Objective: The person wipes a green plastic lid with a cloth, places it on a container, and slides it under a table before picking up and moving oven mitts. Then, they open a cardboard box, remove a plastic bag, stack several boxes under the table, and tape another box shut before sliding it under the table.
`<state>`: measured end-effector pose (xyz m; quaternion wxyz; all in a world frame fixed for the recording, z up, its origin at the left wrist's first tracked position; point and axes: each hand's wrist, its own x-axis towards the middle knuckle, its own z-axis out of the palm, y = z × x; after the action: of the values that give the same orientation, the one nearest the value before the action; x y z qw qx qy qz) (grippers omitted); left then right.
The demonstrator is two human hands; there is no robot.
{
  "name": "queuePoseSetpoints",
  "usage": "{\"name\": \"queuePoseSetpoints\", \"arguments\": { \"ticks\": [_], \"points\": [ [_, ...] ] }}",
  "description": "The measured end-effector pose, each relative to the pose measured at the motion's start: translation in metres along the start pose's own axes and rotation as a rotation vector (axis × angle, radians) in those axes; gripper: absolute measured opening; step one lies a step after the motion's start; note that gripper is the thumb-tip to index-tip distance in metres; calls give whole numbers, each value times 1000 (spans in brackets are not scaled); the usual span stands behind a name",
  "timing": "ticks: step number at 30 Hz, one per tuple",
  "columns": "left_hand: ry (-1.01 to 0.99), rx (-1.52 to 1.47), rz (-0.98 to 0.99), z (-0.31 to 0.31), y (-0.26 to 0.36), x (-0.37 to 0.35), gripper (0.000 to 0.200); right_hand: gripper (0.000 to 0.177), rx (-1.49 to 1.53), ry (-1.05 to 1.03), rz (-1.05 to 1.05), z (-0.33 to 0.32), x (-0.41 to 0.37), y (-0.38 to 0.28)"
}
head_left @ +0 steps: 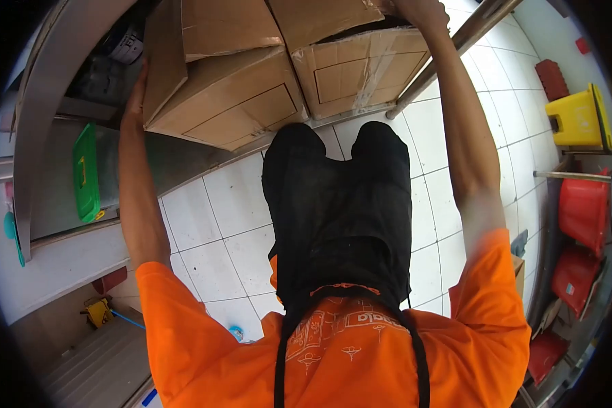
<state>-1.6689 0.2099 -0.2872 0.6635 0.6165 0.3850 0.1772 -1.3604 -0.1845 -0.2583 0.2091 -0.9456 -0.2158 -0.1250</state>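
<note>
Two brown cardboard boxes stand side by side at the top of the view, their flaps partly raised. My left hand (pixel 139 92) grips the outer side of the left cardboard box (pixel 245 102), its fingers partly hidden along the edge. Up at the frame's top edge, my right hand (pixel 421 9) is closed at the far corner of the right cardboard box (pixel 360 68), by its flap; some of its fingers are cut off. Clear tape runs down the right box's front. Both boxes rest on a low metal shelf in front of my knees.
A green plastic lid (pixel 86 173) leans on the metal shelf (pixel 136 160) at left, below dark containers. A metal pole (pixel 449 58) rises by the right box. White tiles (pixel 224 262) cover the floor. Along the right wall are a yellow bin (pixel 578 119) and red bins (pixel 583 212).
</note>
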Motion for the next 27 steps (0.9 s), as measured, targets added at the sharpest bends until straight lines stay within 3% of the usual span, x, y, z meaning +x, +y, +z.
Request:
{"name": "queuePoseSetpoints", "arguments": {
  "ticks": [2,5,7,8,11,15,16,17,18,19,21,22,24,25,26,27],
  "points": [
    [-30,-16,-1,-9,-10,15,80,53,55,-36,10,-7,-4,-9],
    [17,152,169,-36,-26,38,82,58,96,-55,97,1,5,-5],
    [-30,315,198,-65,-35,74,85,70,54,-38,153,18,22,11],
    [-1,303,213,-67,-36,70,85,66,106,12,120,21,22,14],
    [-11,9,177,-47,-41,54,82,64,-52,29,-215,39,32,32],
    [-40,-166,155,-25,-26,14,82,71,134,77,-37,42,35,33],
    [-81,-158,125,-34,-31,19,84,70,176,30,140,15,15,9],
    [-48,-188,159,-33,-26,8,84,71,199,94,121,12,12,5],
    [93,-346,65,-24,-30,-8,84,69,240,202,15,16,15,9],
    [230,-506,-48,-22,-41,-23,84,61,480,309,-180,30,23,24],
    [425,-414,165,-46,-116,-11,76,41,472,600,-409,15,-22,8],
    [511,-266,265,-47,-144,-37,70,35,451,641,-594,13,-43,17],
    [690,-88,347,-47,-244,-80,54,28,307,574,-543,9,-113,24],
    [732,-70,209,-41,-309,-105,52,22,380,527,-499,36,-142,47],
    [668,188,-83,-30,-365,-131,58,18,539,272,-225,71,-172,77],
    [454,284,-280,-18,-448,-141,66,16,338,156,-226,105,-198,113]
  ]
}}
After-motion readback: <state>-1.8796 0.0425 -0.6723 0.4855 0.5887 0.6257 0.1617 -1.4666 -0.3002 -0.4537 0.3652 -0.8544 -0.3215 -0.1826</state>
